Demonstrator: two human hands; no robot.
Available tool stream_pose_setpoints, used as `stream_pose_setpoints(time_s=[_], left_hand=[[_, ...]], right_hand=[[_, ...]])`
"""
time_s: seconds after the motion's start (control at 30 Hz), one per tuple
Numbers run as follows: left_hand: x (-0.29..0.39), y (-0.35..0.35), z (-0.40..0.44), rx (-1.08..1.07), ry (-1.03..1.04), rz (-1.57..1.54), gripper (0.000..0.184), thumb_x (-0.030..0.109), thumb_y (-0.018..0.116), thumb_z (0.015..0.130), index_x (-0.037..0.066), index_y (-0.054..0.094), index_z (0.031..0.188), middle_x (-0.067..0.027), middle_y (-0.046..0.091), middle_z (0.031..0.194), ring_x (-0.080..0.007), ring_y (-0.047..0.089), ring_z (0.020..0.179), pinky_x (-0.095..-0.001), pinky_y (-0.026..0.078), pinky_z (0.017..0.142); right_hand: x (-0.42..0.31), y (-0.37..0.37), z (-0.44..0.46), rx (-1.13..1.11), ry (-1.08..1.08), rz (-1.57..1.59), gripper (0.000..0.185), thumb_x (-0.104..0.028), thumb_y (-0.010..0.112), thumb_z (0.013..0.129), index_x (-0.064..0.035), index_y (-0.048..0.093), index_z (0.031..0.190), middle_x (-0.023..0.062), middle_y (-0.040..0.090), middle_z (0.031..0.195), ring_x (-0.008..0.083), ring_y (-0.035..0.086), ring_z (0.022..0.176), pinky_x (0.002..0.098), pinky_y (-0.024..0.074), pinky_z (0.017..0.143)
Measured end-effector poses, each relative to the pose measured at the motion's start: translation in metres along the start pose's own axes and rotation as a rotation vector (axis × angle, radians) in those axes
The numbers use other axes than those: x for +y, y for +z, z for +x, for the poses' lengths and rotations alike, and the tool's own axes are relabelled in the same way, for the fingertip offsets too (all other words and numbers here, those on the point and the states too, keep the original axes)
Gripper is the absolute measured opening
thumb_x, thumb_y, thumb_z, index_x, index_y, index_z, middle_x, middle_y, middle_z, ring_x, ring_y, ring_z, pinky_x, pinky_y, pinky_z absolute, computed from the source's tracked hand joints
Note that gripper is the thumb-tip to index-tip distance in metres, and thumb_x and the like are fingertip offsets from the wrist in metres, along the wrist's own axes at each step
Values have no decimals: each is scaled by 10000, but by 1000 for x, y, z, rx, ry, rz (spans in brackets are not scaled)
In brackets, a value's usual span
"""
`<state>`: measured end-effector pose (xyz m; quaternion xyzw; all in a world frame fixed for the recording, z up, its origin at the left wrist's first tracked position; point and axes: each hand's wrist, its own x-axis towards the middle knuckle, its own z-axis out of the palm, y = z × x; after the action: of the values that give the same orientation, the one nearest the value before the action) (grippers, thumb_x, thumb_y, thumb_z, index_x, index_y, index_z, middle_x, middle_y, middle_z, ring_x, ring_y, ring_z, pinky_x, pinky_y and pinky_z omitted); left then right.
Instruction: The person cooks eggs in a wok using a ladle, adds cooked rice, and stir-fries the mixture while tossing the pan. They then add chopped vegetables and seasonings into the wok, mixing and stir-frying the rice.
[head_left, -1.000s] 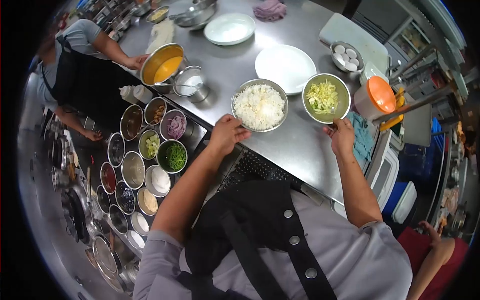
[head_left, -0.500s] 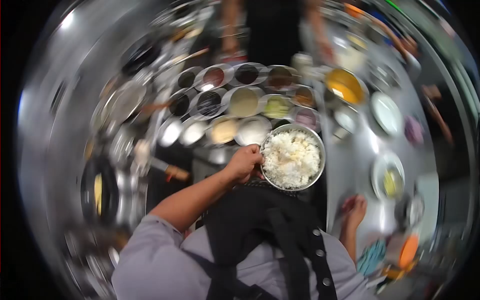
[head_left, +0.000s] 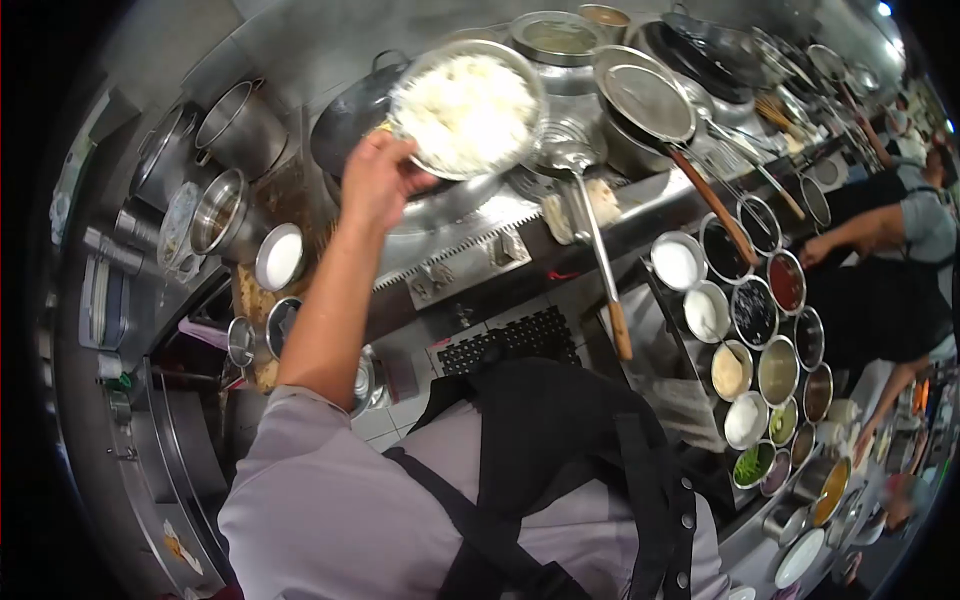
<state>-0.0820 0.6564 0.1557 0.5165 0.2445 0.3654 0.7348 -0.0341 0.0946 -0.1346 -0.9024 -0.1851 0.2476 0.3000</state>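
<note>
Rice bowl [head_left: 539,98] in left grip [head_left: 380,180], above steel stove [head_left: 470,209], tiled kitchen floor [head_left: 406,411] below.

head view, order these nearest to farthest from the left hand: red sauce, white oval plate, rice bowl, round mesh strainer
1. Rice bowl: held in the left hand.
2. Round mesh strainer: right of the bowl.
3. Red sauce: farther right, lower in the picture.
4. White oval plate: lower right, near the picture's bottom.

On our tiled floor [head_left: 405,411] we see a perforated black mat [head_left: 500,338]; on our steel table [head_left: 755,558] at lower right stand a white plate [head_left: 800,558], a small steel pot [head_left: 783,524] and an orange-filled pot [head_left: 832,492].
</note>
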Motion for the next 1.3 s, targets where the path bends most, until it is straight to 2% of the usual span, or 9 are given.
stream_pose_setpoints(time_s=[0.13,0.23,0.3,0.33,0.4,0.97,1.07,1.17,1.3], left_hand=[[24,-94,152,149,206,541,210,21,642,931,78,499,790,-51,634,831,-137,648,693,-311,595,550],[13,-132,234,192,346,1119,112,48,672,870,-12,580,892,-179,666,942,-310,723,771,-432,618,659],[-33,-158,273,106,989,1634,184,117,625,906,-10,616,1039,-237,627,1171,-429,702,938,-535,570,838],[-59,-170,293,18,508,1710,261,173,538,967,11,622,1154,-247,556,1355,-480,648,1070,-578,511,954],[-88,-180,300,4,476,1881,297,208,472,997,21,624,1171,-230,567,1362,-482,647,1071,-565,521,945],[64,-208,264,274,1181,1502,376,82,578,911,-60,623,1256,-249,579,1397,-420,547,1294,-449,447,1098],[-15,-311,282,93,640,1821,405,137,511,1018,-28,557,1385,-238,529,1479,-383,535,1338,-429,443,1120],[-17,-303,259,78,971,1977,411,175,453,1069,-12,528,1428,-214,577,1420,-359,536,1335,-424,424,1145],[-10,-230,235,162,668,1721,436,263,597,1038,17,558,1396,-200,563,1433,-373,586,1256,-448,497,1033]], right_hand=[[-25,18,43,-8,26,-53,242,-126,703,939,-37,679,1162,161,726,974,301,717,881,377,550,774],[-37,27,60,18,72,-82,249,-105,712,921,-34,682,1158,181,725,960,324,722,866,388,553,758],[-46,25,68,40,41,-23,263,-124,711,913,-30,682,1156,201,716,954,351,714,883,418,547,768],[-47,28,69,50,-9,32,278,-143,710,904,-27,681,1155,221,707,948,377,706,899,448,541,779],[-56,37,65,37,39,13,274,-174,704,912,-34,685,1146,215,709,940,377,707,897,459,539,781],[54,88,-24,78,273,-100,229,-218,663,876,-37,696,1013,236,721,1006,448,685,963,513,531,814],[43,80,-38,124,374,-84,297,-274,696,860,-33,699,1032,242,717,1027,438,682,976,540,531,852],[33,70,-76,144,462,-15,312,-268,698,860,-39,691,1071,213,718,1091,421,664,1067,515,529,911],[25,67,-149,245,502,52,279,-219,677,895,-75,677,1134,193,715,1108,404,662,1085,508,524,935]])
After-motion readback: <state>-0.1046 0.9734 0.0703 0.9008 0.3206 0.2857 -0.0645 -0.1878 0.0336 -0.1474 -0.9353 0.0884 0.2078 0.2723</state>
